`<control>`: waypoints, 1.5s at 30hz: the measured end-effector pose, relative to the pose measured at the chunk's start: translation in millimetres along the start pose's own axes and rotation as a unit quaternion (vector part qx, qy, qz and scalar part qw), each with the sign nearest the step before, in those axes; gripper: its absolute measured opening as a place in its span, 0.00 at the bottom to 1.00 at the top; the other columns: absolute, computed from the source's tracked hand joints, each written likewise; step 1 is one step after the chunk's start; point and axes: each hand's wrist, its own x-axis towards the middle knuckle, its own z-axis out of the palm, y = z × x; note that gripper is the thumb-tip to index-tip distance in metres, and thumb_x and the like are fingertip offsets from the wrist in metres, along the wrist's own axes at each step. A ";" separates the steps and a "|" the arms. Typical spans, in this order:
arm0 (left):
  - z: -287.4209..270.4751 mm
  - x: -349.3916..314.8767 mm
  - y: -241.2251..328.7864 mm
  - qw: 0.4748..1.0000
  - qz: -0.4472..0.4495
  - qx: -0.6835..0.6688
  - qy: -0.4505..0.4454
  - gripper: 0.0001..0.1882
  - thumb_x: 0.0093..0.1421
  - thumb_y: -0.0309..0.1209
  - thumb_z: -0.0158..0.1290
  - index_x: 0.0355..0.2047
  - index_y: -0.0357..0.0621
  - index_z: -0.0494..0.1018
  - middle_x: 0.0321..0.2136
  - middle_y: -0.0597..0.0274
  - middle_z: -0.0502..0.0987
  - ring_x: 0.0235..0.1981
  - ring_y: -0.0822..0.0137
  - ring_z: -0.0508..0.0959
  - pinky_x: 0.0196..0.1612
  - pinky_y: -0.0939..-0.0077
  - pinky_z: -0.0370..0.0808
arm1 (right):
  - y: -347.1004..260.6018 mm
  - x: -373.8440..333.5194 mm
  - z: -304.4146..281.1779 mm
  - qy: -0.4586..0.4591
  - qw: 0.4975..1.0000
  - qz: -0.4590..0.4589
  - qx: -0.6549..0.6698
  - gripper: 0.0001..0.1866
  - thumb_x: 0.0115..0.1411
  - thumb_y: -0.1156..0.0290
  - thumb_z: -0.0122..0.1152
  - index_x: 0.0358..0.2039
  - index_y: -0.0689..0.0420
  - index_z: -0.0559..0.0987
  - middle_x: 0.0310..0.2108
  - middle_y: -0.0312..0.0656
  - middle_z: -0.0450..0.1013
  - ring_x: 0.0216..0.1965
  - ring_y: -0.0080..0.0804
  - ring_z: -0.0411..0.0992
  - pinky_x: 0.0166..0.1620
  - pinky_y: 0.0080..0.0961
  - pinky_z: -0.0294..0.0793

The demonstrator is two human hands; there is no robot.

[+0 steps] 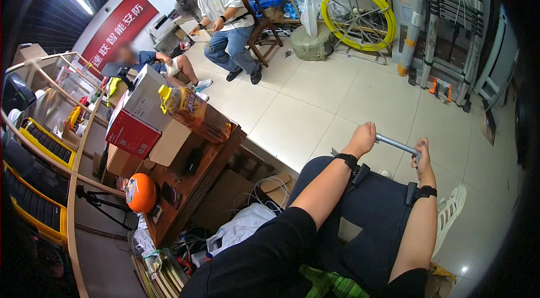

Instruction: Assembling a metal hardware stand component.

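I hold a short grey metal rod (395, 144) slantwise in front of my knees. My left hand (361, 140) is closed in a fist round its left end. At the other end my right hand (423, 159) has its fingers closed on the rod, which hides what that end looks like. Each wrist wears a black strap with a small black device. Below the hands are my dark trouser legs (360, 208), and the pale floor lies beyond.
Left of me stands a wooden table (211, 174) with boxes (140, 112), a large oil bottle (194, 112) and an orange helmet-like ball (142, 193). Under it lie cables and a white bag (242, 227). Two people sit farther off. A yellow cable reel (360, 42) and folded ladders (450, 39) stand at the wall.
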 end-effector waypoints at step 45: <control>25.4 -3.5 -22.1 0.998 -0.046 -0.031 0.019 0.22 0.62 0.39 0.31 0.26 0.33 0.68 0.26 0.39 0.72 0.32 0.42 0.72 0.39 0.53 0.68 | 30.7 14.7 -14.7 0.008 0.997 0.017 0.068 0.06 0.48 0.63 0.44 0.29 0.41 0.63 0.22 0.30 0.57 0.14 0.20 0.56 0.12 0.14 0.53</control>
